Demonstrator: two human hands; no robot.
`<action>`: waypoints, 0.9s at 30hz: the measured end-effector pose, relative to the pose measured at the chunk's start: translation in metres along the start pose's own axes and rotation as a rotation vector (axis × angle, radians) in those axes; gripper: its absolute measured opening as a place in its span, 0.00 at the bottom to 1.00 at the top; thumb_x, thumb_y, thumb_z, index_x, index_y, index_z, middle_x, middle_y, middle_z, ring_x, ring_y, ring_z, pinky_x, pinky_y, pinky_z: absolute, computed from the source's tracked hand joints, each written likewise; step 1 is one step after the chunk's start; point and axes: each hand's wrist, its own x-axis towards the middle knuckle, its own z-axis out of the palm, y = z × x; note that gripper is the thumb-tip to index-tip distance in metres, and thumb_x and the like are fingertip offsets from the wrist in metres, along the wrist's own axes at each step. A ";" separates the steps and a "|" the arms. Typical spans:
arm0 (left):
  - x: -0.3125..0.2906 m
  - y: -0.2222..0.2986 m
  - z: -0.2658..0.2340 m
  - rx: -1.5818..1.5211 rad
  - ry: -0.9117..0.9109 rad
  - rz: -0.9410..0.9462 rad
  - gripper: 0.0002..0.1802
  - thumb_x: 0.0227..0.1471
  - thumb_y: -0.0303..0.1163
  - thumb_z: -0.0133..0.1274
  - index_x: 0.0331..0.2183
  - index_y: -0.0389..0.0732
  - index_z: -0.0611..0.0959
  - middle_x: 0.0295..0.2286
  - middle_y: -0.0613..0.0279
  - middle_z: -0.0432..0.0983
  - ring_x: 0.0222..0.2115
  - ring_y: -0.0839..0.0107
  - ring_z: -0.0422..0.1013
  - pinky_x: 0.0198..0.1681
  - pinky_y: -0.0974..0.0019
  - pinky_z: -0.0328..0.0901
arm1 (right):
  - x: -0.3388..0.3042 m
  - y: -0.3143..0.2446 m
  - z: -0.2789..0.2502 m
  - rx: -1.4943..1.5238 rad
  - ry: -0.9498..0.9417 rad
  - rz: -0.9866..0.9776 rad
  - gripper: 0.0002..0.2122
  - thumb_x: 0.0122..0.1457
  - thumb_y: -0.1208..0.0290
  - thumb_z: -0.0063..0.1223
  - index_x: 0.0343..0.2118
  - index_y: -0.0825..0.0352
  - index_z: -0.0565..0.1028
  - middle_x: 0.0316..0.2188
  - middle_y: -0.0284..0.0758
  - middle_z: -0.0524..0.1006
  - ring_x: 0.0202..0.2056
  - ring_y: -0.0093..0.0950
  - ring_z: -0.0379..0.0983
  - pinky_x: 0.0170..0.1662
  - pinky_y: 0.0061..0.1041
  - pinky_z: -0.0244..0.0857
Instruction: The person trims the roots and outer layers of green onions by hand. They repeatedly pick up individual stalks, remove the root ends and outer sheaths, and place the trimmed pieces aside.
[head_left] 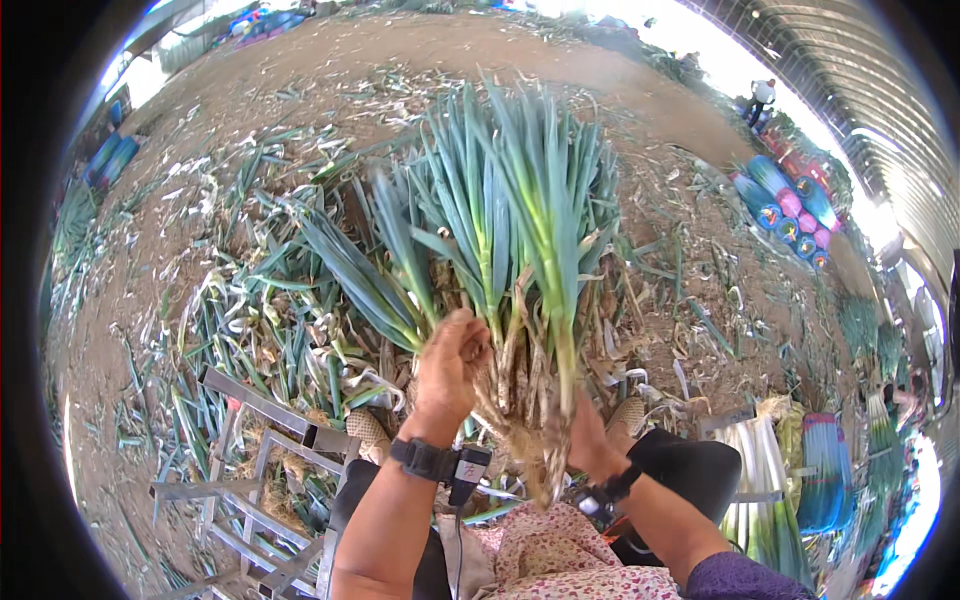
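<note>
A thick heap of long green onions (484,215) lies before me, blue-green leaves pointing away and dirty roots toward my lap. My right hand (592,437) is closed around the lower stem of one green onion (562,340), whose light-green stalk stands out over the heap. Its brown, shaggy root end hangs beside that hand. To the left, my left hand (455,362) is raised over the stems with its fingers curled. Leaves of another green onion (370,285) fan out just beyond it; whether those fingers grip anything is hidden.
A metal frame (265,450) stands at my left knee. Stripped leaves (270,330) litter the dirt floor. At right lie trimmed white-stemmed onions (760,480) and a blue-wrapped bundle (824,470). More wrapped bundles (790,205) are stacked farther right, near a distant person (763,95).
</note>
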 end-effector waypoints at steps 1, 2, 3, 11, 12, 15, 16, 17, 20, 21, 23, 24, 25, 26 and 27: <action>-0.005 -0.006 0.010 0.027 -0.005 -0.064 0.20 0.56 0.44 0.51 0.43 0.40 0.74 0.39 0.61 0.74 0.40 0.68 0.70 0.46 0.58 0.64 | -0.018 0.009 0.004 0.026 -0.030 0.066 0.19 0.64 0.47 0.31 0.33 0.58 0.67 0.16 0.22 0.60 0.15 0.17 0.54 0.17 0.17 0.50; -0.006 -0.014 0.016 0.061 -0.004 -0.094 0.24 0.56 0.46 0.50 0.46 0.37 0.72 0.41 0.59 0.72 0.43 0.67 0.68 0.49 0.57 0.63 | -0.034 0.017 0.010 0.049 -0.062 0.134 0.19 0.65 0.48 0.29 0.32 0.58 0.67 0.16 0.23 0.61 0.15 0.17 0.55 0.17 0.17 0.51; -0.001 -0.022 0.017 0.015 -0.084 -0.112 0.23 0.57 0.45 0.50 0.46 0.36 0.72 0.40 0.58 0.73 0.42 0.67 0.69 0.47 0.58 0.64 | -0.043 0.029 0.010 -0.016 -0.107 0.132 0.20 0.64 0.47 0.30 0.32 0.59 0.67 0.16 0.23 0.61 0.15 0.17 0.56 0.17 0.18 0.52; -0.005 -0.022 0.019 0.034 -0.222 -0.062 0.16 0.59 0.39 0.46 0.42 0.36 0.73 0.32 0.58 0.73 0.31 0.67 0.71 0.37 0.63 0.69 | -0.023 0.022 0.010 -0.913 -0.275 -0.685 0.20 0.61 0.58 0.43 0.48 0.70 0.65 0.39 0.34 0.69 0.39 0.24 0.65 0.42 0.24 0.58; -0.007 -0.023 0.012 0.012 -0.242 -0.031 0.15 0.59 0.38 0.47 0.41 0.36 0.73 0.32 0.58 0.74 0.32 0.67 0.71 0.38 0.64 0.69 | -0.018 0.001 0.022 -0.972 -0.307 -0.779 0.22 0.61 0.60 0.45 0.51 0.72 0.64 0.43 0.36 0.70 0.44 0.25 0.66 0.47 0.25 0.59; -0.007 -0.030 0.007 0.001 -0.295 0.007 0.15 0.58 0.37 0.48 0.41 0.36 0.73 0.34 0.59 0.74 0.35 0.67 0.71 0.40 0.64 0.68 | -0.029 -0.032 0.072 -0.535 -0.277 -0.445 0.23 0.57 0.66 0.54 0.51 0.73 0.65 0.43 0.37 0.72 0.43 0.24 0.68 0.48 0.23 0.62; -0.007 -0.031 0.013 0.006 -0.319 0.012 0.15 0.58 0.37 0.48 0.42 0.36 0.73 0.35 0.59 0.74 0.36 0.67 0.71 0.41 0.64 0.68 | -0.019 -0.036 0.069 -0.561 -0.243 -0.473 0.21 0.55 0.67 0.57 0.49 0.72 0.66 0.40 0.34 0.72 0.41 0.22 0.67 0.45 0.22 0.62; -0.007 -0.032 0.019 0.014 -0.305 0.027 0.15 0.58 0.36 0.49 0.42 0.36 0.73 0.36 0.59 0.74 0.37 0.67 0.71 0.41 0.64 0.68 | -0.009 -0.040 0.065 -0.587 -0.209 -0.500 0.19 0.54 0.69 0.59 0.46 0.70 0.68 0.36 0.31 0.72 0.38 0.20 0.66 0.42 0.21 0.62; -0.016 -0.028 0.023 0.023 -0.210 0.059 0.16 0.56 0.35 0.52 0.43 0.36 0.73 0.37 0.59 0.73 0.39 0.67 0.71 0.43 0.64 0.67 | 0.000 -0.032 0.060 -0.917 -0.023 -0.709 0.17 0.51 0.68 0.61 0.39 0.72 0.71 0.30 0.38 0.74 0.30 0.26 0.70 0.34 0.26 0.64; -0.019 -0.028 0.021 0.044 -0.186 0.072 0.16 0.55 0.35 0.53 0.43 0.36 0.73 0.37 0.59 0.73 0.38 0.67 0.71 0.42 0.65 0.68 | -0.002 -0.027 0.060 -1.004 0.026 -0.778 0.18 0.50 0.65 0.61 0.37 0.73 0.72 0.28 0.42 0.76 0.28 0.29 0.71 0.32 0.29 0.64; -0.024 -0.027 0.017 0.089 -0.141 0.095 0.16 0.54 0.34 0.54 0.42 0.36 0.72 0.36 0.59 0.74 0.35 0.68 0.72 0.40 0.65 0.69 | -0.009 -0.019 0.056 -0.995 0.072 -0.810 0.15 0.51 0.66 0.61 0.35 0.72 0.72 0.26 0.40 0.73 0.27 0.28 0.69 0.31 0.29 0.63; -0.016 -0.032 -0.001 0.130 -0.164 0.102 0.16 0.54 0.35 0.54 0.41 0.37 0.72 0.33 0.59 0.73 0.29 0.69 0.72 0.33 0.65 0.70 | -0.015 -0.013 0.053 -0.999 0.114 -0.759 0.14 0.51 0.68 0.60 0.36 0.71 0.71 0.25 0.36 0.72 0.27 0.24 0.67 0.30 0.26 0.63; -0.015 -0.025 -0.003 0.131 -0.082 0.133 0.16 0.54 0.35 0.54 0.41 0.38 0.71 0.32 0.60 0.73 0.28 0.70 0.72 0.30 0.66 0.70 | -0.023 -0.007 0.042 -1.004 0.174 -0.708 0.13 0.52 0.71 0.60 0.37 0.70 0.71 0.24 0.32 0.71 0.27 0.20 0.65 0.30 0.24 0.63; -0.015 -0.015 -0.005 0.133 0.007 0.171 0.15 0.54 0.35 0.53 0.41 0.38 0.71 0.30 0.61 0.72 0.26 0.70 0.71 0.27 0.67 0.69 | -0.032 0.006 0.021 -1.000 0.187 -0.572 0.13 0.52 0.70 0.60 0.37 0.71 0.71 0.25 0.34 0.72 0.29 0.22 0.67 0.32 0.25 0.64; -0.013 -0.005 -0.006 0.128 0.088 0.211 0.14 0.55 0.35 0.53 0.40 0.39 0.71 0.29 0.61 0.72 0.24 0.71 0.71 0.25 0.67 0.69 | -0.039 0.023 -0.012 -0.999 0.204 -0.445 0.14 0.52 0.69 0.59 0.37 0.71 0.71 0.26 0.36 0.73 0.30 0.25 0.69 0.33 0.27 0.65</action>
